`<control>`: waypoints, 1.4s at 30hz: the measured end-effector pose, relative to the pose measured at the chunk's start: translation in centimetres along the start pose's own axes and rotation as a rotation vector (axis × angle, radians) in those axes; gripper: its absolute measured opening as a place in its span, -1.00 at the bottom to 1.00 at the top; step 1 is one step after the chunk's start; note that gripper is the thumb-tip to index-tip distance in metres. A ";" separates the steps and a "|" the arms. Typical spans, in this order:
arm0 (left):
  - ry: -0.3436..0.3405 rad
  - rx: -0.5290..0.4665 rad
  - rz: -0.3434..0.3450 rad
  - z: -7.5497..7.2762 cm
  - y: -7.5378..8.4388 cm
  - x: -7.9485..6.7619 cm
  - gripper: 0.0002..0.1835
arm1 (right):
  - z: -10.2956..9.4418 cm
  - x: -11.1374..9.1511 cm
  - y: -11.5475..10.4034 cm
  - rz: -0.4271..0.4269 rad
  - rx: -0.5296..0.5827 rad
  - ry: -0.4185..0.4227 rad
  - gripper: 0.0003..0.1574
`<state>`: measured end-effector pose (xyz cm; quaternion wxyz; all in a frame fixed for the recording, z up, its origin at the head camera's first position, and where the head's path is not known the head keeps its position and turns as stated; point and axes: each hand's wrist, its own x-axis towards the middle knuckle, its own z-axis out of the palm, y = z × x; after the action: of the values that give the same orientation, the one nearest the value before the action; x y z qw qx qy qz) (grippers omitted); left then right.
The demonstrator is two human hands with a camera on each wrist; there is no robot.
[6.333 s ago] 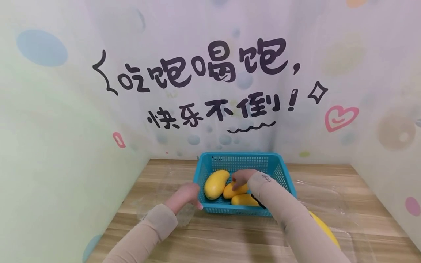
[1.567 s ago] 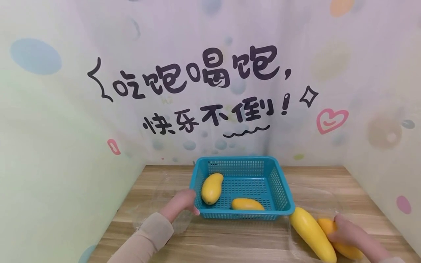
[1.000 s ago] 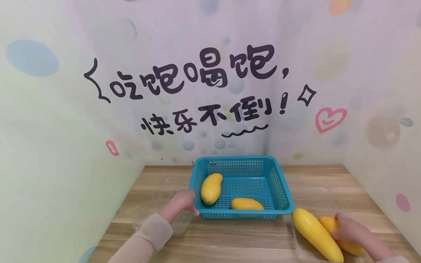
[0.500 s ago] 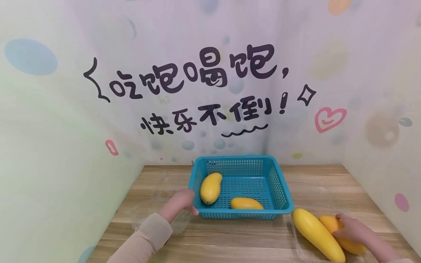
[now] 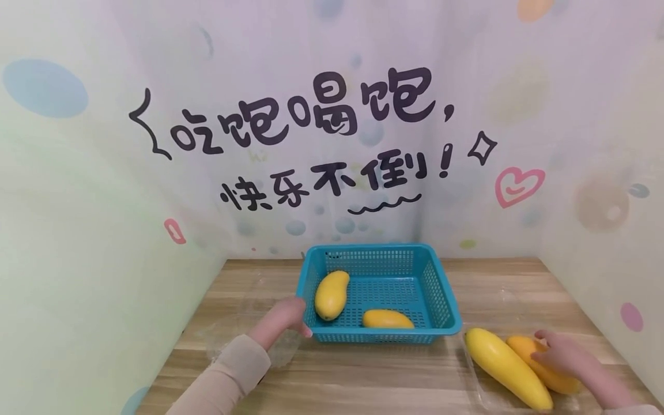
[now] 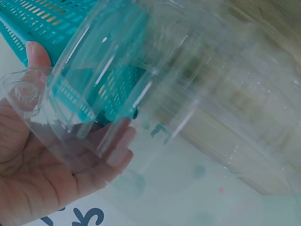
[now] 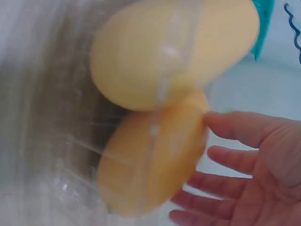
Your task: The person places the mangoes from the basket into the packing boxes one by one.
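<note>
A blue basket (image 5: 378,331) holds a plump curved yellow mango (image 5: 332,295) at its left and another yellow mango (image 5: 387,319) by the front wall. To its right, a long yellow mango (image 5: 508,368) and an orange-yellow mango (image 5: 557,374) lie side by side in a clear plastic tray (image 5: 474,386). My right hand (image 5: 565,353) is beside the orange-yellow mango; the right wrist view shows spread fingers (image 7: 230,183), with the thumb tip at its edge. My left hand (image 5: 282,320) is at the basket's left front corner, its fingers loosely extended in the left wrist view.
A clear plastic container (image 6: 178,80) sits left of the basket, overlapping my left fingers in the left wrist view. A printed wall (image 5: 467,57) closes off the back of the wooden table (image 5: 363,380), with further walls on both sides.
My right hand carried the orange-yellow mango out of the basket to beside the long one. Just now its fingers have loosened and drawn slightly right. My left hand has stayed at the basket.
</note>
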<state>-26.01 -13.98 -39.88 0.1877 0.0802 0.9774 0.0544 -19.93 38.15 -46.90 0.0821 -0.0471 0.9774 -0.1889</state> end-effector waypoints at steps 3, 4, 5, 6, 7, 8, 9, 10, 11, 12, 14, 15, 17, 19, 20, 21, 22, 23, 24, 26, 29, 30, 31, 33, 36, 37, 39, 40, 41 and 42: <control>0.030 -0.007 0.004 0.0 -0.1 0.0 -0.47 | -1.3 0.3 0.5 0.023 0.032 0.065 -0.46; 0.055 0.002 0.012 0.0 0.0 -0.1 -0.48 | -1.8 0.5 0.7 0.024 0.034 0.102 -0.48; 0.093 0.017 0.025 0.0 0.1 -0.2 -0.46 | -2.3 0.7 1.0 0.030 0.038 0.142 -0.50; 0.141 0.053 0.040 0.0 0.4 -0.5 -0.43 | -2.7 0.8 1.3 0.036 0.036 0.175 -0.50; 0.193 0.090 0.056 0.0 0.8 -0.7 -0.38 | -3.1 1.0 1.6 0.042 0.027 0.210 -0.49; 0.250 0.114 0.076 0.0 1.4 -1.1 -0.33 | -3.4 1.2 1.9 0.045 0.020 0.239 -0.49; 0.310 0.134 0.094 0.1 2.1 -1.5 -0.30 | -3.7 1.4 2.3 0.050 0.026 0.247 -0.46; 0.370 0.153 0.118 0.1 2.8 -2.0 -0.27 | -3.8 1.7 2.6 0.049 0.034 0.255 -0.45; 0.424 0.165 0.147 0.2 3.6 -2.5 -0.25 | -3.9 2.0 2.8 0.049 0.045 0.259 -0.44; 0.466 0.175 0.178 0.2 4.4 -3.1 -0.25 | -3.9 2.3 3.1 0.044 0.053 0.260 -0.43; 0.519 0.170 0.267 0.5 5.9 -4.1 -0.29 | -3.5 2.8 3.7 0.040 0.075 0.244 -0.41; 0.530 0.172 0.311 0.7 6.6 -4.6 -0.31 | -3.2 3.0 3.9 0.041 0.085 0.230 -0.41; 0.524 0.176 0.393 1.2 7.8 -5.5 -0.35 | -2.5 3.3 4.3 0.040 0.113 0.197 -0.39; 0.474 0.160 0.452 1.8 8.6 -6.0 -0.37 | -1.8 3.3 4.5 0.044 0.162 0.151 -0.36; 0.437 0.139 0.470 2.0 8.9 -6.2 -0.38 | -1.5 3.4 4.7 0.044 0.200 0.126 -0.33; 0.393 0.115 0.486 2.2 9.2 -6.4 -0.39 | -1.2 3.3 4.7 0.044 0.243 0.105 -0.34; 0.346 0.087 0.495 2.4 9.3 -6.5 -0.40 | -0.9 3.3 4.8 0.046 0.289 0.084 -0.35; 0.289 0.056 0.496 2.6 9.4 -6.5 -0.41 | -0.7 3.2 4.9 0.042 0.333 0.068 -0.35; 0.239 0.023 0.500 2.8 9.4 -6.6 -0.43 | -0.5 3.1 5.0 0.049 0.376 0.052 -0.36; 0.153 -0.023 0.500 3.3 9.4 -6.6 -0.44 | -0.1 2.9 5.4 0.063 0.441 0.026 -0.38; 0.079 -0.061 0.496 3.8 9.1 -6.5 -0.47 | 0.2 2.7 6.0 0.089 0.508 0.002 -0.35; 0.071 -0.066 0.498 4.0 9.1 -6.5 -0.49 | 0.3 2.6 6.1 0.104 0.535 -0.008 -0.33; 0.064 -0.071 0.495 4.1 9.0 -6.5 -0.50 | 0.5 2.6 6.3 0.115 0.564 -0.026 -0.31; 0.056 -0.078 0.490 4.3 8.8 -6.5 -0.52 | 0.7 2.5 6.6 0.140 0.628 -0.070 -0.23; 0.046 -0.090 0.482 4.6 8.6 -6.5 -0.54 | 0.9 2.3 6.7 0.171 0.691 -0.123 -0.16; 0.044 -0.089 0.481 4.7 8.6 -6.5 -0.54 | 0.9 2.3 6.7 0.179 0.704 -0.135 -0.15; 0.047 -0.084 0.483 4.9 8.5 -6.5 -0.54 | 0.8 2.2 6.7 0.180 0.727 -0.136 -0.15; 0.047 -0.080 0.484 5.0 8.4 -6.4 -0.54 | 0.8 2.1 6.7 0.171 0.749 -0.138 -0.17; 0.050 -0.075 0.486 5.1 8.4 -6.4 -0.54 | 0.8 2.0 6.9 0.158 0.787 -0.145 -0.24; 0.053 -0.070 0.489 5.2 8.4 -6.4 -0.54 | 0.7 1.9 7.1 0.142 0.845 -0.157 -0.34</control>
<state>-17.06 -6.51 -41.27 0.1457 0.3062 0.9312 0.1340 -22.13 44.17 -50.52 0.1813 0.0438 0.8059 -0.5620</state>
